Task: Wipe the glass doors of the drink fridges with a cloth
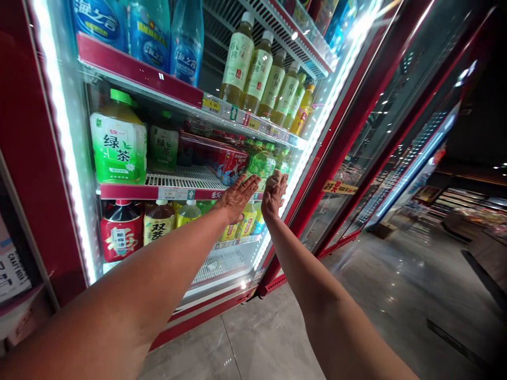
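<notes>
Looks to be at the step of working with both hands at the green bottles (pixel 263 161), just beyond the fingertips of the left grip (pixel 236 198) and the right grip (pixel 274 195). On the left, flattened out, fingers long and fairly close together, back of the hand in view, with nothing visibly held. On the right, partly bent at the fingers; cannot tell, with the palm hidden, whether empty or closed on anything. Cannot tell touching from a small gap at the bottles, either.

Seems to call next for a steady, shallow move, in or out over the front edge of the middle shelf (pixel 188 174), with care for the light strip (pixel 311 138) just right of the right grip and for the red pack (pixel 233 166) just beyond and left of the left grip. Could easily knock a neighbour in so tight a corner.

As for looks: bright green, with leafy paler patches, green caps, and fronts partly covered by the fingers. Upright and close-set. Well left of the left grip, on the same shelf, a large green-tea bottle (pixel 119 148). Above both hands, a row of pale-labelled bottles (pixel 259 74); below, yellow-labelled bottles (pixel 246 221).
</notes>
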{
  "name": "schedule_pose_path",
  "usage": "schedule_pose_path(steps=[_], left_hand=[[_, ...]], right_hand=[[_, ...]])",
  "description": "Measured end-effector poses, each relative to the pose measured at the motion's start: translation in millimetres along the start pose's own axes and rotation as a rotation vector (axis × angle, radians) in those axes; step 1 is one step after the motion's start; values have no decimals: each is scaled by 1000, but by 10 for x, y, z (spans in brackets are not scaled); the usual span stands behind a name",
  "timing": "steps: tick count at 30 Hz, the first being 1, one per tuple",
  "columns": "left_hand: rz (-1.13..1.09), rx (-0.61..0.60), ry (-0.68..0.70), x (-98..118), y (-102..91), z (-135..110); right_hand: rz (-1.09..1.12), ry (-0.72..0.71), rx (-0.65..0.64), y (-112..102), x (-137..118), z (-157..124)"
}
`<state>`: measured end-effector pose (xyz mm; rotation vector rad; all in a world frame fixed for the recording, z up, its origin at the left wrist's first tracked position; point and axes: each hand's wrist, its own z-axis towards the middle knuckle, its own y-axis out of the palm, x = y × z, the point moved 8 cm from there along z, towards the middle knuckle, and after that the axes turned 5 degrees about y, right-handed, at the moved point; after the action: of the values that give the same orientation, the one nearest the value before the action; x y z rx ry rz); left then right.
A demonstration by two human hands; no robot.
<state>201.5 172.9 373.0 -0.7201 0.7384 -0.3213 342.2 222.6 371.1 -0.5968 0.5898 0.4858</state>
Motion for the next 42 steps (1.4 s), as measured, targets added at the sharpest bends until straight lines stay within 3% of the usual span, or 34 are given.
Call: schedule_pose_path(steps=[3,8,14,19,21,27,30,34,40,42], left_hand=[[-28,13,-7,-12,18,-53],[12,0,-43,-35,2,-178],[8,0,-98,-106,-43,-358],[-22,43,-181,-189,-41,-518],[-28,75,-209,-216,-49,-578],[-55,68,-218,-243,-31,-647],[-77,51,-239,-257,-30,-662],[-99,64,-270,-301,-67,-735],[-88,60,-289,-396,-128,-871],[-90,64,-302,-416,-149,-898]], right_hand=[[-23,-1,25,13,-16,-32],[-133,-180,-97,220,-42,-246],[-161,-81,4,161,-15,-91],[-238,-343,-133,316,-169,-449],[-254,-388,-152,334,-168,-531],[-162,-278,-1,246,-365,-273],[-224,-387,-36,334,-467,-388],[-309,-507,-155,426,-361,-622],[-247,-371,-26,293,-509,-368],[-246,-411,-35,327,-608,-414]])
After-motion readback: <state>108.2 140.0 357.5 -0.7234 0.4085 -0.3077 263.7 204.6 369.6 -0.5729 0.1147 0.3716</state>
